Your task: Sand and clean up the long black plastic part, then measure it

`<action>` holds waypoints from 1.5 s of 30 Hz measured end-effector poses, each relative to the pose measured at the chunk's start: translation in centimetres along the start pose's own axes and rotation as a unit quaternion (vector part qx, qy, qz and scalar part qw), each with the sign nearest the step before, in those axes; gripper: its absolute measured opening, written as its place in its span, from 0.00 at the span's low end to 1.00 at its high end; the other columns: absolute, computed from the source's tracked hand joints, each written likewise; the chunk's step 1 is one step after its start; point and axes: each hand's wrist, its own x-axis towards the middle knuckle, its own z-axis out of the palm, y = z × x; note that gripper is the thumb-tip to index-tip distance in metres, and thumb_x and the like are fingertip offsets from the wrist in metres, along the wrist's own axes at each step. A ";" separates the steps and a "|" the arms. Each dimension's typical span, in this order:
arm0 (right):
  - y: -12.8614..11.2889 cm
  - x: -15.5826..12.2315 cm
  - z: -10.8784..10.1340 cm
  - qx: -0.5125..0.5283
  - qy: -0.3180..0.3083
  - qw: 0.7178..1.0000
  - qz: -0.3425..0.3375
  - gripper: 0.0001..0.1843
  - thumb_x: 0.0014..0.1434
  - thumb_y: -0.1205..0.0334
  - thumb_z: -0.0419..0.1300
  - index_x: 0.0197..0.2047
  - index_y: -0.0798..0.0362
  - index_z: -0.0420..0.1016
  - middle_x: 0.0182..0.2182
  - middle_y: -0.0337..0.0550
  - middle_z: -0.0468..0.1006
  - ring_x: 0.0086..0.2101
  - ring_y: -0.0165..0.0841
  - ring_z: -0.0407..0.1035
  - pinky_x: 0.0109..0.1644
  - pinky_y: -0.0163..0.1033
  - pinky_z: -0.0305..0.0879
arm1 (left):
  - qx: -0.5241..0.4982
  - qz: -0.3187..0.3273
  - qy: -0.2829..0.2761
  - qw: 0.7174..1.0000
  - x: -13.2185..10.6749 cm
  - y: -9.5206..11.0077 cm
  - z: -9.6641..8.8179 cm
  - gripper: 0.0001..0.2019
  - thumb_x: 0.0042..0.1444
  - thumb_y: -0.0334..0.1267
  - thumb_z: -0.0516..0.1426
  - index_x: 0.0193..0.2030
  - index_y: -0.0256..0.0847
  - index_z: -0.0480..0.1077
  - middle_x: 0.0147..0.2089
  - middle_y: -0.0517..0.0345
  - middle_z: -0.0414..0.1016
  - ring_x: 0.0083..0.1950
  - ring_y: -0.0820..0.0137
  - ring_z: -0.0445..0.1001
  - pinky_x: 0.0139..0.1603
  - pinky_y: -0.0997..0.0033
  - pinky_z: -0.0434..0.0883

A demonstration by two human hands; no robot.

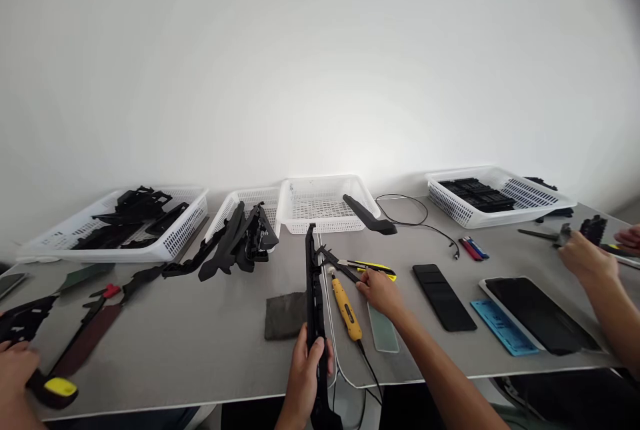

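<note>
My left hand [301, 373] is wrapped round a long, narrow black plastic trim piece [314, 283], held upright at the table's front edge. My right hand [381, 291] is closed on the end of a dark caliper [346, 270], whose jaws lie close to the trim piece. Just behind those fingers lies a yellow utility knife [383, 270]. Between my hands, a yellow corded tool like an engraver or soldering iron [347, 307] rests on the table. A pale green translucent plate [383, 329] is partly under my right forearm. A dark grey cloth [285, 317] lies left of the trim piece.
Behind are white baskets [330, 225], one with a black trim piece [367, 215] across its rim and another [223, 213] heaped with more. To the right lie a phone-like black slab [443, 298], a blue tray [504, 327] and markers [473, 249]. Co-workers' hands [587, 257] flank me.
</note>
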 end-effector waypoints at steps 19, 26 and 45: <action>1.3 2.9 -5.4 0.351 -0.242 0.904 -0.003 0.37 0.48 0.26 0.71 0.27 0.46 0.57 0.20 0.27 0.55 0.23 0.26 0.44 0.28 0.38 0.40 | 0.013 0.013 0.016 1.000 -0.1 -0.8 -0.1 0.31 0.54 0.70 0.69 0.43 0.41 0.75 0.33 0.59 0.77 0.28 0.73 0.72 0.32 0.70 0.72; 1.4 0.6 -5.7 0.456 -0.251 0.854 -0.002 0.38 0.48 0.25 0.74 0.30 0.49 0.61 0.23 0.32 0.65 0.24 0.24 0.46 0.28 0.37 0.38 | 0.005 0.004 0.005 1.000 -0.1 0.0 -0.1 0.30 0.55 0.67 0.69 0.45 0.41 0.75 0.33 0.60 0.76 0.28 0.73 0.71 0.32 0.71 0.71; -4.2 -14.7 2.6 0.596 -0.150 0.789 -0.009 0.31 0.62 0.30 0.70 0.42 0.51 0.74 0.28 0.39 0.77 0.23 0.26 0.59 0.26 0.33 0.56 | 0.061 0.019 0.004 0.998 -0.9 0.2 0.1 0.29 0.64 0.61 0.65 0.60 0.41 0.75 0.34 0.60 0.75 0.31 0.70 0.70 0.35 0.71 0.72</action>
